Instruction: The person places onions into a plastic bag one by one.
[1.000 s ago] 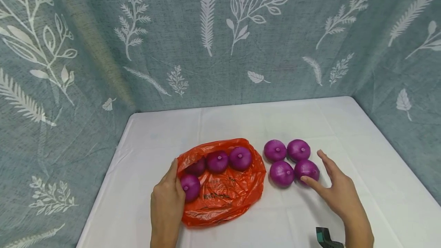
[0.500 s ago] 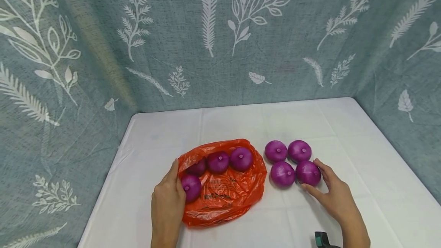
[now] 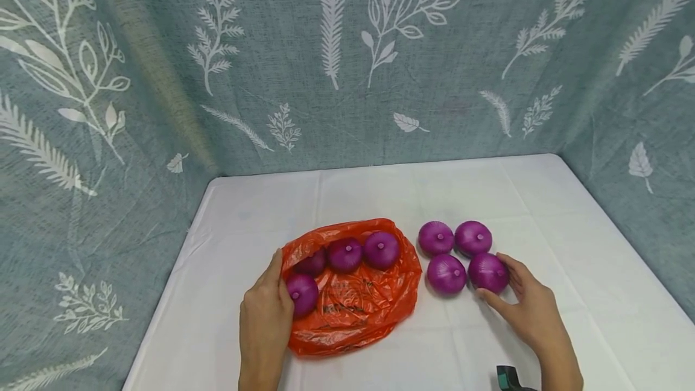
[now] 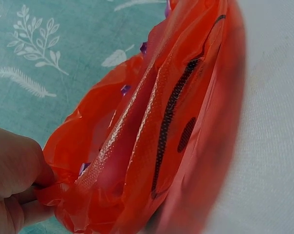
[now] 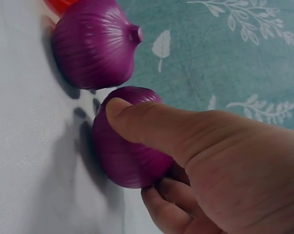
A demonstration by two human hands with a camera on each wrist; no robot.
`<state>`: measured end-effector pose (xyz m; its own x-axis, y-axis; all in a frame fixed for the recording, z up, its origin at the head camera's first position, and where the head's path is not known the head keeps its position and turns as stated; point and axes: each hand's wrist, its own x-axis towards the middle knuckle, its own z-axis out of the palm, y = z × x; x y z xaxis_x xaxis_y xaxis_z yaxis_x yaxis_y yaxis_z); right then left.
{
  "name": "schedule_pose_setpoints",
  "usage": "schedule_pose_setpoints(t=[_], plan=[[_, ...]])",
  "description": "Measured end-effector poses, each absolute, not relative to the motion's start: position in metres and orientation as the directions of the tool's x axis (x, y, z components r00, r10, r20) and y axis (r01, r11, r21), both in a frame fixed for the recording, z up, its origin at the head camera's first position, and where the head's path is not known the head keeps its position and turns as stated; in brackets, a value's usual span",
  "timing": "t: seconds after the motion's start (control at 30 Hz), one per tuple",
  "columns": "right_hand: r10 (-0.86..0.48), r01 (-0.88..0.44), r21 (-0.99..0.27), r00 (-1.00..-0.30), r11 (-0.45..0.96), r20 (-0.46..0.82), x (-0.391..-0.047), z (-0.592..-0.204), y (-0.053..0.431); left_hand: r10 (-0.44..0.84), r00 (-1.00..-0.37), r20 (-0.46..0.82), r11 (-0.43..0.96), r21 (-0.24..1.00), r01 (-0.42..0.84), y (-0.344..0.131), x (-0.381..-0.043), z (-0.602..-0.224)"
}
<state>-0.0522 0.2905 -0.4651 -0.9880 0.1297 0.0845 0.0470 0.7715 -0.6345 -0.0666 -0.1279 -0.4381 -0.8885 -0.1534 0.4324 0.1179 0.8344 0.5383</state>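
Observation:
My left hand (image 3: 266, 324) pinches the left rim of a red-orange plastic bag (image 3: 358, 327), thumb and fingers on the film in the left wrist view. Several purple onions (image 3: 380, 250) lie inside the bag's open mouth, the leftmost partly hidden by the rim. On the right, my right hand (image 3: 529, 306) grips a purple onion (image 3: 488, 273), the nearest right one of a loose cluster. In the right wrist view the thumb (image 5: 137, 122) lies over that onion and the fingers curl beneath it. Its neighbour, another onion (image 5: 96, 44), stands beside it.
Two more loose onions, a back left onion (image 3: 436, 238) and a back right onion (image 3: 473, 238), sit behind. A white cloth (image 3: 271, 204) covers the table. Blue-green leaf-patterned fabric (image 3: 347, 131) rises along the back and sides. A dark strap end (image 3: 508, 377) shows below the right wrist.
My right hand has come in to the onion from the right, and its fingers have closed round it. The left hand keeps its hold on the bag's rim.

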Motion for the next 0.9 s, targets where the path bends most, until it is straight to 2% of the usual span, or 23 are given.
schedule_pose_setpoints(t=[0.33,0.53,0.9], plan=[[0.178,0.013,-0.639,-0.965,0.769,0.194,-0.052,-0.45,0.287,-0.15,-0.889,0.433,0.83,0.543,0.124,-0.128,-0.067,-0.437],[0.179,-0.075,-0.692,-0.941,0.718,0.288,-0.055,-0.434,0.274,-0.146,-0.88,0.452,0.828,0.543,0.141,-0.128,-0.068,-0.439],[0.067,-0.194,-0.725,-0.947,0.661,0.315,-0.07,-0.408,0.228,-0.152,-0.878,0.455,0.828,0.543,0.138,-0.129,-0.067,-0.44]])
